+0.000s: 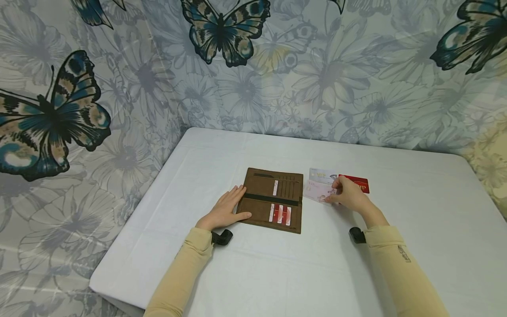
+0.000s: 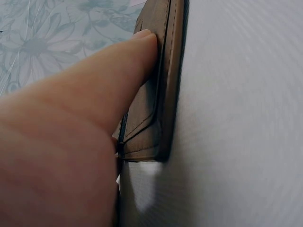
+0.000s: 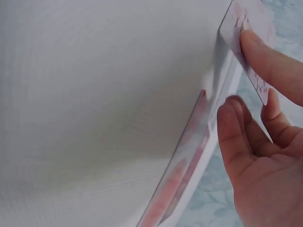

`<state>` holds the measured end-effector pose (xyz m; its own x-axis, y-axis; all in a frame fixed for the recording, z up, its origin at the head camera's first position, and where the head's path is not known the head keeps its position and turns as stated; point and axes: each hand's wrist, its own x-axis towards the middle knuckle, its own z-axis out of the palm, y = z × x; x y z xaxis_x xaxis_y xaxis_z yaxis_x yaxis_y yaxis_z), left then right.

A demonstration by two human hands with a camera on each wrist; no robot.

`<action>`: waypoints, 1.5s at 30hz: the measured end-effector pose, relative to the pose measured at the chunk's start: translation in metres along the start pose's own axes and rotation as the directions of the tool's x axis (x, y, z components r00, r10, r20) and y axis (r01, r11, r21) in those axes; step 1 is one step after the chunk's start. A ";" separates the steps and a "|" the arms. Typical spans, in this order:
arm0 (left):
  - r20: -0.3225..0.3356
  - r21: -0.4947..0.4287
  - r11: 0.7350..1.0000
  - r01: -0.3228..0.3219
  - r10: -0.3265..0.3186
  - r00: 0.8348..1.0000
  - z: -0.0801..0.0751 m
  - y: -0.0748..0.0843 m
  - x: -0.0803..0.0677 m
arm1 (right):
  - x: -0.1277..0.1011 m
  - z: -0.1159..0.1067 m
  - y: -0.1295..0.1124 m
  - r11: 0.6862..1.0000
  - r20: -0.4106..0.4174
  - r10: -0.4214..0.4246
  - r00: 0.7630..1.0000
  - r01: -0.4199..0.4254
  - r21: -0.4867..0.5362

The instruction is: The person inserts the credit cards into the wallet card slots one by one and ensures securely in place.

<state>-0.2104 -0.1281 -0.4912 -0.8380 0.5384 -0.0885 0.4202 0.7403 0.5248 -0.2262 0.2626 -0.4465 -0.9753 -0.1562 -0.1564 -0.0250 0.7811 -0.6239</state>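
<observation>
A brown wallet (image 1: 253, 207) lies opened flat on the table, with a dark band across its middle. Several red and white cards (image 1: 280, 214) sit in its lower slots, and one pale card (image 1: 275, 188) is in an upper slot. My left hand (image 1: 224, 209) rests on the wallet's left edge, fingers extended; its thumb (image 2: 137, 56) lies on the leather in the left wrist view. Right of the wallet, my right hand (image 1: 351, 196) pinches a pink patterned card (image 3: 258, 16), tilted up from the table. Behind it lies a silver VIP card (image 1: 320, 174), beside a red card (image 1: 362, 184) partly hidden by the hand.
A white cloth covers the table (image 1: 277, 273), whose far edge meets a wall hanging (image 1: 245, 97) with flowers and butterflies. Another fabric panel (image 1: 130, 163) borders the left side. Black wrist cameras (image 1: 222, 237) are worn on both wrists.
</observation>
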 end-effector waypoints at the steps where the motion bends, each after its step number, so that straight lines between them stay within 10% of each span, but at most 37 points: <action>1: 0.000 0.000 1.000 0.000 0.000 1.000 0.000 0.000 0.000 | -0.001 0.000 0.000 1.000 -0.003 -0.009 1.000 0.009 0.003; 24: 0.000 0.005 1.000 -0.001 0.001 1.000 0.000 0.001 0.000 | -0.006 -0.008 -0.014 0.975 -0.040 0.004 0.999 0.005 0.223; 45: -0.004 0.002 1.000 0.008 -0.008 1.000 0.000 0.001 0.000 | 0.014 0.033 -0.042 0.872 -0.073 -0.004 0.997 0.039 0.488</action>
<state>-0.2101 -0.1274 -0.4908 -0.8427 0.5308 -0.0898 0.4139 0.7455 0.5224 -0.2316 0.2070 -0.4478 -0.9886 -0.1145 -0.0977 0.0473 0.3802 -0.9237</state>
